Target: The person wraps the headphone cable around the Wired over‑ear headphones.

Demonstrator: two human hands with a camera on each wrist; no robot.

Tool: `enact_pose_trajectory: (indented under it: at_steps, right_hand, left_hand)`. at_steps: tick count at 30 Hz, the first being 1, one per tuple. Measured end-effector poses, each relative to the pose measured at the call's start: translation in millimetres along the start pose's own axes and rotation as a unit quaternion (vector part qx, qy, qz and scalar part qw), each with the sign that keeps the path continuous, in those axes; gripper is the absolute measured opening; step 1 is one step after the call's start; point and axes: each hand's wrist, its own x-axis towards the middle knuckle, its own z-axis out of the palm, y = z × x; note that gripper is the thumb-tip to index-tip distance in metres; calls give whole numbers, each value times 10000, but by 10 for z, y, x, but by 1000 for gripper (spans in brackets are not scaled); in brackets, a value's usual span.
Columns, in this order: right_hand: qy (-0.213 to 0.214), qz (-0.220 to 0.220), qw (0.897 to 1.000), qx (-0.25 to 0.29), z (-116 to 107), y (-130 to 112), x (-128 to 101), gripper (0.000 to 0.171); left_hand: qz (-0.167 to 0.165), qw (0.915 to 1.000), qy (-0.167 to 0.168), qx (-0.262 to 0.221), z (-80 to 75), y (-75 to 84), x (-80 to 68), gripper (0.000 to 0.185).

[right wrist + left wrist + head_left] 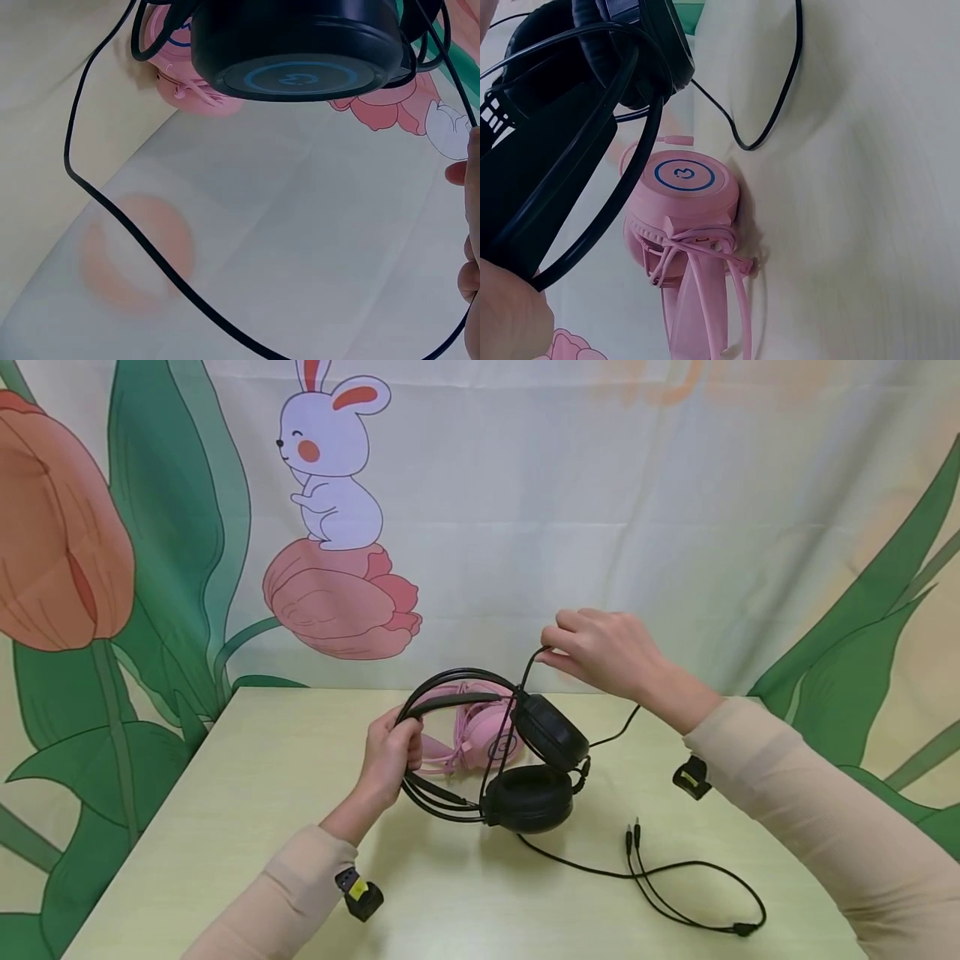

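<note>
A black headset [525,760] with two padded ear cups is held just above the pale table [247,827]. My left hand [390,758] grips its headband at the left side. My right hand [592,647] is raised above the upper ear cup and pinches the black cable [675,881], which loops over the table and ends in two plugs [632,837]. Behind the black headset lies a pink headset [468,739]. In the left wrist view the pink headset [686,217] lies on its side, its own cord wrapped around it. The black ear cup [296,49] fills the top of the right wrist view.
A printed backdrop with a rabbit [330,452] and tulips hangs right behind the table's far edge. The cable's loop lies on the table at the front right. Small wrist-mounted devices [358,893] sit on both sleeves.
</note>
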Motion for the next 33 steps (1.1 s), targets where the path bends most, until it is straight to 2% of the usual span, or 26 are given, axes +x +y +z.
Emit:
enact_pose_trajectory:
  at_steps: [6,17,23,33]
  right_hand:
    - [-268,171,9994,121,41,9,-32,13]
    - [-428,218,9980,419,122,77,-127,7]
    - [-588,264,9961,596,147,97,-152,7]
    - [-1137,575,9834,1293,225,149,-213,13]
  left_hand:
    - [107,9998,-143,-30,-4,-5,-18,10]
    - [204,9986,-417,-272,-28,8,-38,6]
    - [331,9964,-678,-378,-39,17,-47,8]
    - [336,9909,-1159,-589,-70,34,-75,11]
